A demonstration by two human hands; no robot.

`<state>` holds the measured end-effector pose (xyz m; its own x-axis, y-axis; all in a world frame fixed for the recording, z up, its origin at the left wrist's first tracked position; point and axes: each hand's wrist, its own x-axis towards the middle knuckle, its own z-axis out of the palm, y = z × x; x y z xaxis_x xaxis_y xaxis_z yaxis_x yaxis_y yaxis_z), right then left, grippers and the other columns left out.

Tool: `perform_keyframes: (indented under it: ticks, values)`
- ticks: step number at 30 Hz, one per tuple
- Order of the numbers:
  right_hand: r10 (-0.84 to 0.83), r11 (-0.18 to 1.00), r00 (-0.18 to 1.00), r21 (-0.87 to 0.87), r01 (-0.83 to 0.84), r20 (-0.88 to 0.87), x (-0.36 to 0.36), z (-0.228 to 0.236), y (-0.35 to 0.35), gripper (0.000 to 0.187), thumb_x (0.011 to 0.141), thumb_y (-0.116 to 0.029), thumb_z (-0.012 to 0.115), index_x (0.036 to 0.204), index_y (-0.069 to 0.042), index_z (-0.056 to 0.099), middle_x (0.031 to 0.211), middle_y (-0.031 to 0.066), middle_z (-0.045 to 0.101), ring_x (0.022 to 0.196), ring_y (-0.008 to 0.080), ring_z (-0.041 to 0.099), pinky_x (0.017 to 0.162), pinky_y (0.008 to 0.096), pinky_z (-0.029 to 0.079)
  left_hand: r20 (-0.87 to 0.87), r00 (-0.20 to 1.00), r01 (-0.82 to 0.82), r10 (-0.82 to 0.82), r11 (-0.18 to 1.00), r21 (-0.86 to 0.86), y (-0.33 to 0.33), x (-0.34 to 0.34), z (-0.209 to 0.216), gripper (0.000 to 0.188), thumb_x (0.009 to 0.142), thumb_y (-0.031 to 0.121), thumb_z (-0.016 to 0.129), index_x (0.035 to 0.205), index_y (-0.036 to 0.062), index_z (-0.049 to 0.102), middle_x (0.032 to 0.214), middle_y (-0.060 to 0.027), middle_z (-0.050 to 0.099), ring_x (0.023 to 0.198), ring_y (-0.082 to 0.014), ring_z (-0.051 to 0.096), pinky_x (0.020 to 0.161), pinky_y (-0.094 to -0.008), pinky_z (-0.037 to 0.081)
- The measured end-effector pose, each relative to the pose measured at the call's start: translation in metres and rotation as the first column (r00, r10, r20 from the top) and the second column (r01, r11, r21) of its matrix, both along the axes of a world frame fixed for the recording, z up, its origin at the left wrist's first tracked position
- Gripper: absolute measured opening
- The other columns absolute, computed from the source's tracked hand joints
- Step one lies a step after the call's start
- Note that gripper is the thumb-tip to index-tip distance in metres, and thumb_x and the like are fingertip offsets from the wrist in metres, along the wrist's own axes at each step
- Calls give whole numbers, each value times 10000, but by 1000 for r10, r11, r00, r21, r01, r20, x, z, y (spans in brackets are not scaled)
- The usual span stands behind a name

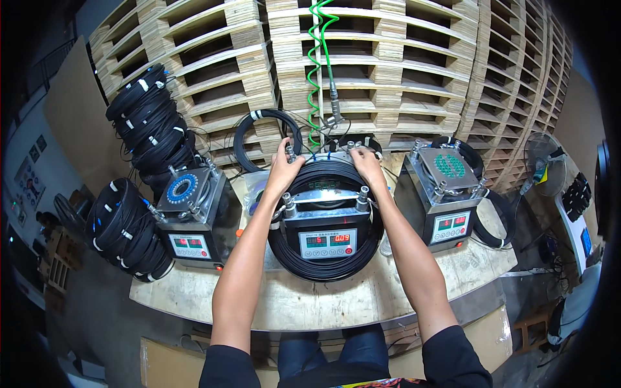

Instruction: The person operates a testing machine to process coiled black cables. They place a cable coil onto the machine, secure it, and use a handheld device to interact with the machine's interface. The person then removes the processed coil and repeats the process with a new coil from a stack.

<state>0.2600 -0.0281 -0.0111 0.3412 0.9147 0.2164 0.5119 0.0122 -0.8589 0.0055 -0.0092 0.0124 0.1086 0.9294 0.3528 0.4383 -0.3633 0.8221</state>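
A large coil of black cable [323, 268] lies around the middle machine [326, 223], a grey box with a red digital display on its front. My left hand [284, 167] rests on the coil's far left side, next to a metal post at the machine's back corner. On the far right side, my right hand [367, 163] grips the same coil. Both forearms reach straight over the machine.
Matching machines stand left [191, 216] and right [443, 197] on the worn bench [310, 304]. Stacks of black cable coils [152, 119] sit far left, one more coil [266, 132] leans behind. A green spiral hose [317, 71] hangs before wooden pallets [388, 58]. A fan [543, 158] stands right.
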Motion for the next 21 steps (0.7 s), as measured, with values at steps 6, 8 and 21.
perform_keyframes:
  ticks: [6,8,21]
  values:
    - [133,981,991,146,-128,-23,6,-15,14,449,849,-344,618,1190,-54,657,1159,270,665,1158,379,623,993,396,469,-69,995,-73,70,996,-49,2,3,1,858,808,384,709,1535,202,289,1331,-339,417,1205,-474,523,1055,-442,406]
    - [153,974,988,170,-148,-18,7,-15,14,437,853,-324,625,1196,-54,649,1162,264,666,1157,378,623,991,398,469,-80,993,-92,86,993,-69,1,4,2,856,808,383,709,1533,199,293,1331,-346,418,1229,-487,507,1066,-445,398]
    - [-3,997,998,76,-2,61,-11,11,-11,378,924,-266,545,1219,-30,541,1167,285,635,1128,444,603,981,450,454,-8,998,-59,59,998,6,4,-4,-7,623,838,299,663,1385,59,486,864,-106,636,799,-225,626,787,-364,499]
